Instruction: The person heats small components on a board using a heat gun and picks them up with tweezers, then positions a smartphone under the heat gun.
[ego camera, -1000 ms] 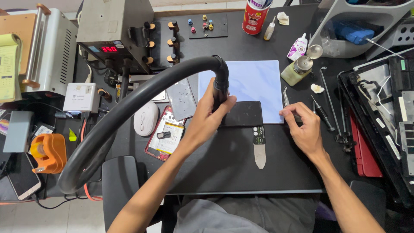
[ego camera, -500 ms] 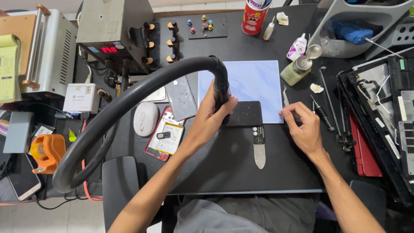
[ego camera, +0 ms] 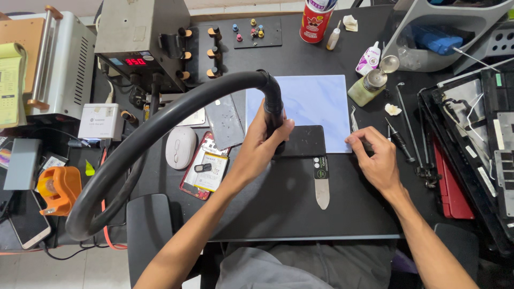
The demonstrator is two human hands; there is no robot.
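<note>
Over black phone [ego camera: 302,140] | left hand [ego camera: 262,142] grasps hose nozzle [ego camera: 274,112] | right hand [ego camera: 377,155] fingers curled, resting | red canister [ego camera: 315,22] rear

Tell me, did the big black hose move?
No. The hose end stays in the left hand, over the dark phone by the blue mat.

Phone [ego camera: 302,141] on mat [ego camera: 316,101]; pry blade [ego camera: 322,187] below, maybe touching.

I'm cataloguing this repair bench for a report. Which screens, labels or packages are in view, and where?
Red digit display: front of grey station, far left.
Red can: far centre, cylinder, white and red.
White squeeze bottle: right of blue mat, pink label.
Yellow notepad: left edge.
Dark phone: flat below left hand.
</note>
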